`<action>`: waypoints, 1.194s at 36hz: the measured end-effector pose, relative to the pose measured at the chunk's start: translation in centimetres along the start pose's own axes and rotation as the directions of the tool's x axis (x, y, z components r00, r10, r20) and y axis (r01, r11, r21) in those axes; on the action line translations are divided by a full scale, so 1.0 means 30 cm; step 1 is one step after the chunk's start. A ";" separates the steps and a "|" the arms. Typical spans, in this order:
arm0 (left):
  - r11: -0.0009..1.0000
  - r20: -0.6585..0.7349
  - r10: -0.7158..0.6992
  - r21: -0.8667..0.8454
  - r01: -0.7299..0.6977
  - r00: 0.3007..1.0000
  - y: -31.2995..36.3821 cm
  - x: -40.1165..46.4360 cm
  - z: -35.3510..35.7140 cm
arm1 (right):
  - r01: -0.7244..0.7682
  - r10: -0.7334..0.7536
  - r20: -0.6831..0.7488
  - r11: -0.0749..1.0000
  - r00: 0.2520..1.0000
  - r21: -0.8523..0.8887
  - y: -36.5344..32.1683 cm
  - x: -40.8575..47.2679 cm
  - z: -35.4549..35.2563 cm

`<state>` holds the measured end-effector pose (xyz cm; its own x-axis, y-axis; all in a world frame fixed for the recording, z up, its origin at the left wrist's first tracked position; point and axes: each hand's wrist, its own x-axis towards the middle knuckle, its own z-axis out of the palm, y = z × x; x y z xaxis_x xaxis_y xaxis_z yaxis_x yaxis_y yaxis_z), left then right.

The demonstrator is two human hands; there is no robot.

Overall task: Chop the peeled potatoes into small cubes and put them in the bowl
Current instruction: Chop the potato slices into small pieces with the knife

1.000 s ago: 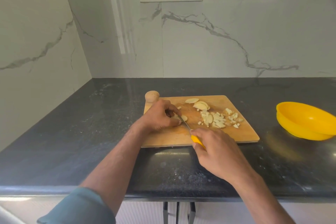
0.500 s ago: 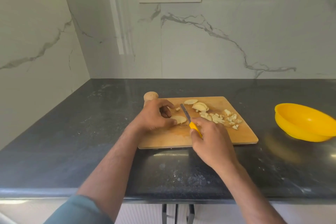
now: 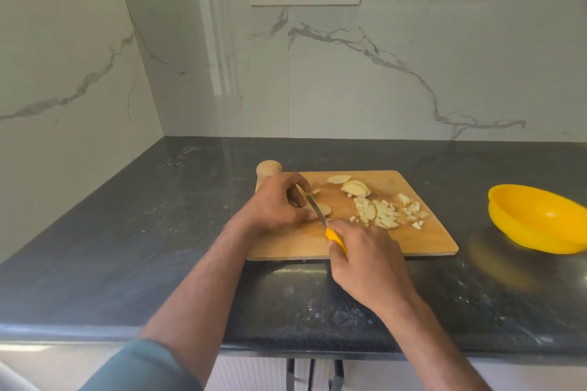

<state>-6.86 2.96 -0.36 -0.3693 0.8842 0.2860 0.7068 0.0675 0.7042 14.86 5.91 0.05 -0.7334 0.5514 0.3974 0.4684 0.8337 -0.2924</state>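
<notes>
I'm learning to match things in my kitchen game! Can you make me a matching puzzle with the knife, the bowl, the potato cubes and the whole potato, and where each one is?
Things:
1. knife
2. bowl
3. potato cubes
4. whole potato

Places:
A. heaped on the cutting board
B. at the board's far left corner
C. gripped by the right hand
D. on the counter, right of the board

Pairs: 1-C, 2-D, 3-A, 4-B

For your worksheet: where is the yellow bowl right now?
In the head view, the yellow bowl sits on the dark counter, right of the cutting board.
</notes>
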 end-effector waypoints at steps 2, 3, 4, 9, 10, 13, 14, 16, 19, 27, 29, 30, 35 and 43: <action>1.000 0.010 0.008 0.005 -0.008 1.000 0.000 0.001 0.001 | 0.004 -0.004 -0.002 1.000 1.000 -0.005 0.000 0.000 0.000; 1.000 0.014 0.012 0.006 -0.012 1.000 0.000 0.000 0.002 | 0.005 -0.005 -0.004 1.000 1.000 -0.007 0.000 0.000 0.001; 1.000 0.017 0.015 0.005 -0.015 1.000 0.001 0.000 0.003 | 0.006 -0.006 -0.005 1.000 1.000 -0.009 0.001 0.001 0.002; 1.000 0.017 0.016 0.005 -0.016 1.000 0.004 0.002 0.002 | -0.009 0.009 0.027 1.000 1.000 0.003 0.005 0.020 0.002; 1.000 0.018 0.018 0.007 -0.019 1.000 0.005 0.002 0.003 | -0.014 0.013 0.035 1.000 0.999 0.006 0.006 0.025 -0.001; 1.000 0.021 0.029 0.003 -0.029 0.999 0.006 0.003 0.003 | -0.010 0.010 0.057 1.000 0.998 0.005 0.007 0.036 -0.007; 0.999 0.022 0.035 0.004 -0.035 0.999 0.008 0.003 0.002 | -0.006 0.006 0.060 1.000 0.998 0.002 0.004 0.038 -0.007; 0.999 0.029 0.048 0.020 -0.048 0.998 0.009 0.002 0.001 | -0.002 0.002 0.059 1.000 0.998 -0.008 -0.002 0.041 -0.005; 0.997 0.043 0.060 0.037 -0.061 0.997 0.016 -0.002 -0.002 | -0.001 0.002 0.057 1.000 0.998 -0.018 -0.005 0.045 0.000; 0.994 0.071 0.090 0.056 -0.094 0.993 0.017 -0.013 0.008 | 0.001 0.001 0.049 0.999 0.999 -0.033 -0.002 0.039 -0.003; 0.995 0.073 0.088 0.049 -0.091 0.994 0.019 -0.014 0.007 | -0.005 0.006 0.061 1.000 0.998 -0.029 0.000 0.034 -0.006; 0.994 0.076 0.092 0.052 -0.096 0.993 0.021 -0.014 0.007 | -0.006 0.008 0.072 1.000 0.997 -0.026 0.001 0.031 -0.011; 0.994 0.093 0.083 0.066 -0.089 0.992 0.020 -0.010 0.007 | 0.006 -0.006 0.108 1.000 0.994 0.005 0.019 -0.001 -0.032; 0.992 0.106 0.087 0.078 -0.095 0.991 0.018 -0.010 0.007 | -0.007 -0.003 0.098 0.995 0.995 0.100 0.089 -0.059 -0.044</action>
<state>-6.23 2.83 -0.21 -0.2405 0.9306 0.2757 0.7839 0.0187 0.6206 18.05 7.21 -0.28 -0.7794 0.5439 0.3110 0.4222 0.8227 -0.3807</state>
